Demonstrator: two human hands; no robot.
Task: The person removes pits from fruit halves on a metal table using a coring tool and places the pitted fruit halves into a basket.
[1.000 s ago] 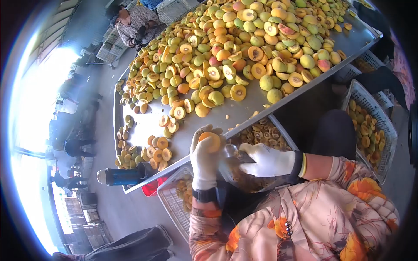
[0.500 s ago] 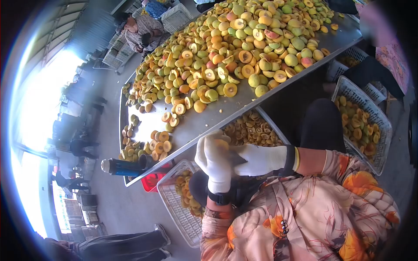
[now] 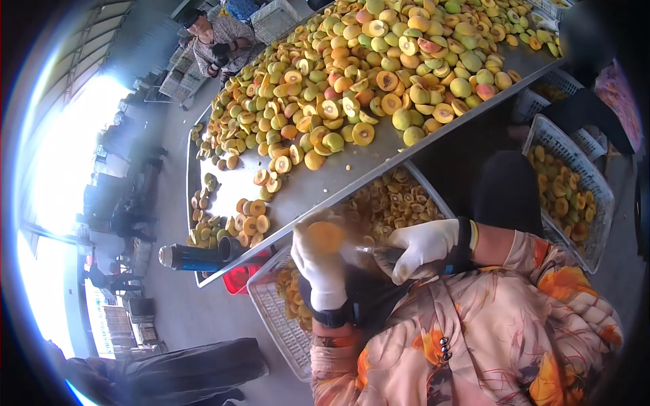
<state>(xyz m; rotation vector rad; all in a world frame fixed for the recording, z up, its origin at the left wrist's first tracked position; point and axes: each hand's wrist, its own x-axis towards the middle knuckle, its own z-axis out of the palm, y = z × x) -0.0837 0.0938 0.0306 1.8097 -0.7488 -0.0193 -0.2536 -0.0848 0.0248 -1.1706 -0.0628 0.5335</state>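
Observation:
My left hand (image 3: 318, 267), in a white glove, holds a halved orange fruit (image 3: 326, 237) near the front edge of the metal table. Just right of it, my gloved right hand (image 3: 423, 247) is closed round a small tool (image 3: 369, 249) with a shiny metal end; motion blurs its tip, so its shape is unclear. The two hands are a little apart. Beneath them is a bin (image 3: 433, 193) of small cut pieces. A large heap of halved fruit (image 3: 325, 95) covers much of the metal table (image 3: 325, 186).
A blue flask (image 3: 189, 258) and a dark cup stand by the table's left corner, above a red container (image 3: 238, 277). White crates of fruit stand at lower left (image 3: 281, 331) and right (image 3: 599, 203). Other people are at the far side, right and lower left.
Half a second ago my hands were together at the fruit; now my right hand is drawn back to the right and the orange fruit shows in my left hand. The view has shifted slightly.

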